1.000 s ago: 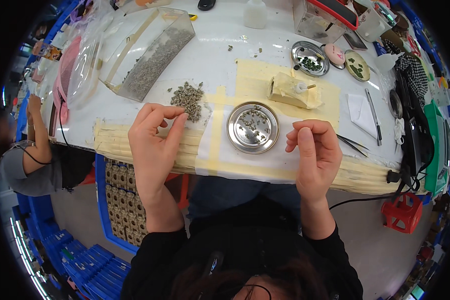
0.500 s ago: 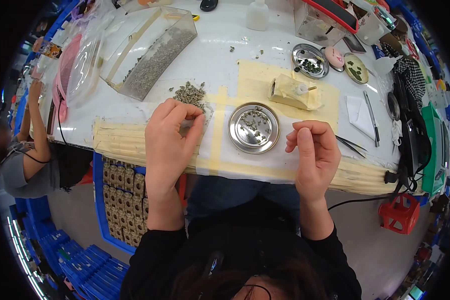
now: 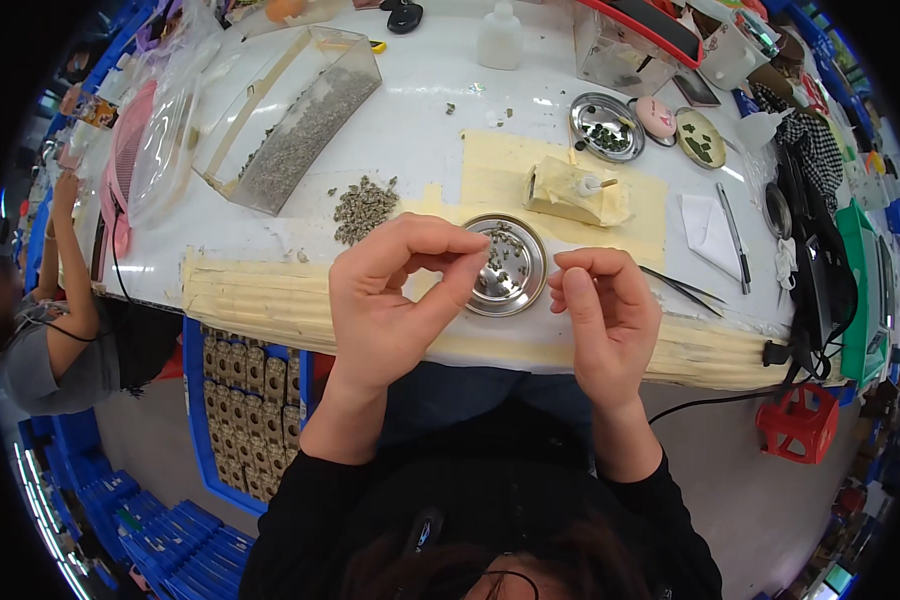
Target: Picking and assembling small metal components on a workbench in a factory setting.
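My left hand (image 3: 405, 295) hangs over the left rim of a round metal dish (image 3: 513, 290), thumb and forefinger pinched together. Whatever sits in that pinch is too small to make out. Small grey-green pieces (image 3: 507, 248) lie scattered inside the dish. Just right of the dish is my right hand (image 3: 607, 325), its fingers curled and the thumb held near them; I cannot see what, if anything, is between them. Behind my left hand, a pile of similar grey-green pieces (image 3: 363, 208) rests on the table.
A clear box (image 3: 300, 135) of grey pieces lies at the back left. A tape-covered block (image 3: 575, 190) stands behind the dish. Tweezers (image 3: 682, 290), a pen (image 3: 733, 235) and a dish of dark green pieces (image 3: 607, 127) are on the right. A co-worker's arm (image 3: 62, 300) shows far left.
My left hand has moved right, from beside the pile to over the dish's left rim. My right hand has shifted slightly left and stays curled.
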The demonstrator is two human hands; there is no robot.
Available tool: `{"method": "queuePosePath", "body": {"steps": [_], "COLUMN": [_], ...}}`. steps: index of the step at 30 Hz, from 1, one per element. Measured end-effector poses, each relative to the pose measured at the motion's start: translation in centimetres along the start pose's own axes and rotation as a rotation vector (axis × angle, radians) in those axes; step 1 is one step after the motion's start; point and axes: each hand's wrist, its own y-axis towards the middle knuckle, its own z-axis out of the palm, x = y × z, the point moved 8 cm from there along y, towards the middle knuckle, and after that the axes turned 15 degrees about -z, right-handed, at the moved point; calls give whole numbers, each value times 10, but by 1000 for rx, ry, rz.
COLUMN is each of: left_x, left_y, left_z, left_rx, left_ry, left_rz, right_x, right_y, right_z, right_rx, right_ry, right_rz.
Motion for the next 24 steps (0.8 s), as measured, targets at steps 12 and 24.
{"method": "queuePosePath", "body": {"steps": [12,24], "left_x": [22,1], "left_y": [2,-3], "left_z": [39,34], "left_rx": [295,133], "left_ry": [-363,74], "left_rz": [-321,130], "right_x": [9,5], "right_y": [7,3], "right_z": [7,3], "right_rx": [77,26], "right_ry": [-84,-63], "right_rz": [-114,-93]}}
